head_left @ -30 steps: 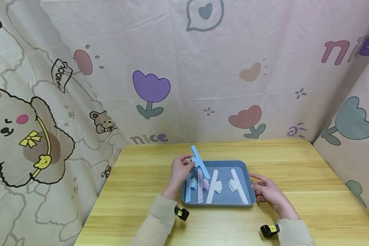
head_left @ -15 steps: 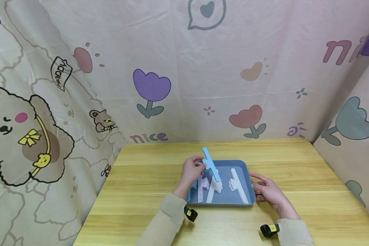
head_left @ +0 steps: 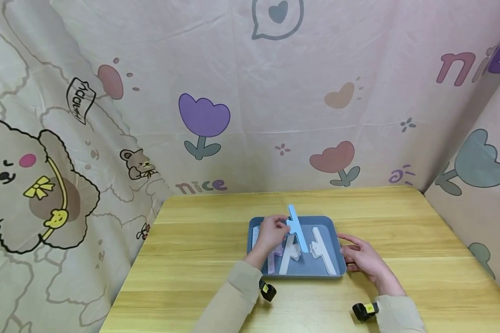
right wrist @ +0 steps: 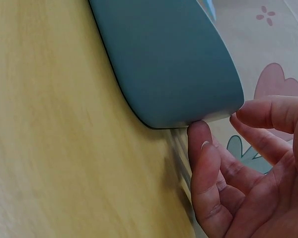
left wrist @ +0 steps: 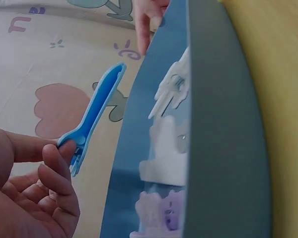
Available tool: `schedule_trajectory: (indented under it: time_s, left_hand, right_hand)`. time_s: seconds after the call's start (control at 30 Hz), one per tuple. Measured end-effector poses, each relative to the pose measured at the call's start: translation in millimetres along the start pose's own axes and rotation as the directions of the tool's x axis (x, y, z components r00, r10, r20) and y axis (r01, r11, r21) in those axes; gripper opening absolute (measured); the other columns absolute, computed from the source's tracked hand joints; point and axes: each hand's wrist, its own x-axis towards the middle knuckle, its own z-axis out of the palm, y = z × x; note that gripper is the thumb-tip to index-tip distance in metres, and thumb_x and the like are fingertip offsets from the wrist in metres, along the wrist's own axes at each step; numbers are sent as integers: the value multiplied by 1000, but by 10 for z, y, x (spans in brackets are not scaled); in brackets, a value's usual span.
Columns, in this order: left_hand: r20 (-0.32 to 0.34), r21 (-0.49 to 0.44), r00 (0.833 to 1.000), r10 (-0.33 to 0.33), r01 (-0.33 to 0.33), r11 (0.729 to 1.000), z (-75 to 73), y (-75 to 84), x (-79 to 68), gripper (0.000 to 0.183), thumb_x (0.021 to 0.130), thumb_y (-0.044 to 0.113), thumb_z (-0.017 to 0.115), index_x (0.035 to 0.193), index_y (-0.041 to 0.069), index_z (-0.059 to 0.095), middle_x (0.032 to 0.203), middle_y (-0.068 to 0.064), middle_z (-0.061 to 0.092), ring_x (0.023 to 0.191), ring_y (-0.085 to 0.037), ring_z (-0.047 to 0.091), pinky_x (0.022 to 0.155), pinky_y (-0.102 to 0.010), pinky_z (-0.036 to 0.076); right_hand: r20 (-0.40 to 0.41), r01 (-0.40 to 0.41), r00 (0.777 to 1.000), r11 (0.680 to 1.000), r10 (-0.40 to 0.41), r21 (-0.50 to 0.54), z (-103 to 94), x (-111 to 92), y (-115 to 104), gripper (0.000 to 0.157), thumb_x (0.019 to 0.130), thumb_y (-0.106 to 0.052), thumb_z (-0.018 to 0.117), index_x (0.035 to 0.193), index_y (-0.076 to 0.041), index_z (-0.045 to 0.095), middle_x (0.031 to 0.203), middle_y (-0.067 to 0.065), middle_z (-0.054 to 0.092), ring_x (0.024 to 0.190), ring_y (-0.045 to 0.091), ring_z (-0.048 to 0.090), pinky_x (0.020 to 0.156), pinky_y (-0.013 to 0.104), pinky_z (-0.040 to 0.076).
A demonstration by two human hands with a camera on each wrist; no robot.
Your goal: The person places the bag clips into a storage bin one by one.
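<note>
My left hand (head_left: 271,233) pinches a light blue bag clip (head_left: 298,231) by its handle, between thumb and forefinger. The blue clip (left wrist: 97,106) is held raised at a slant over the middle of a grey-blue tray (head_left: 312,270). Two white clips (head_left: 286,261) lie in the tray, one under the held clip and one white clip (head_left: 325,256) farther right. At the left are a purple ruler-marked clip (head_left: 271,264) and a blue ruler-marked clip (head_left: 255,233), partly hidden by my left hand. My right hand (head_left: 364,260) touches the tray's right end wall with its fingertips.
The wooden table (head_left: 191,259) extends around the tray on all sides. A printed cloth (head_left: 271,92) hangs behind the table and along both sides. Black wrist cameras, such as the left wrist camera (head_left: 268,291), sit on both wrists.
My left hand has carried the blue clip rightward, from above the left part of the tray to its middle. The right hand has stayed at the tray's right end.
</note>
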Motion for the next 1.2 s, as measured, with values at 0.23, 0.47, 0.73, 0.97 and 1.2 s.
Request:
schedule_trajectory:
  time_s: [0.23,0.47,0.73,0.97,1.2]
  left_hand:
    - [85,57,996,-2,-3,998,104,-59,-57,30,92,9,67,121,6,67,74,-4,62,60,-14,57,51,-25,42]
    - [164,103,986,-11,-5,995,174,-107,-103,28,92,10,68,120,6,67,76,-1,61,62,-14,56,56,-26,46]
    - [214,151,977,1,-34,988,250,-111,-95,28,90,7,69,118,3,67,73,2,60,60,-10,54,53,-25,44]
    - [199,230,980,-1,-46,972,348,-78,-52,23,88,8,71,111,6,71,74,4,61,61,-9,55,53,-26,46]
    - [185,243,982,22,-68,968,415,-67,-43,18,87,5,72,105,4,72,72,4,62,58,-9,58,52,-25,47]
  right_hand:
    - [7,9,1000,1000,-9,7,4,0,-2,58,97,-6,56,150,-1,34,121,24,60,84,30,68,64,40,57]
    - [7,11,1000,1000,-11,8,8,-9,-9,58,97,-6,56,150,-1,34,120,24,61,84,30,68,64,40,57]
    - [-6,7,1000,1000,-7,-1,-1,-5,-5,57,96,-6,56,149,-2,35,118,21,62,84,29,68,64,39,57]
    - [-3,4,1000,1000,-4,0,-1,-11,-6,57,97,-5,55,150,-1,35,119,22,61,84,30,68,65,39,57]
    - [5,4,1000,1000,-4,2,7,-13,-14,58,97,-5,55,151,0,33,122,25,59,85,32,68,64,40,57]
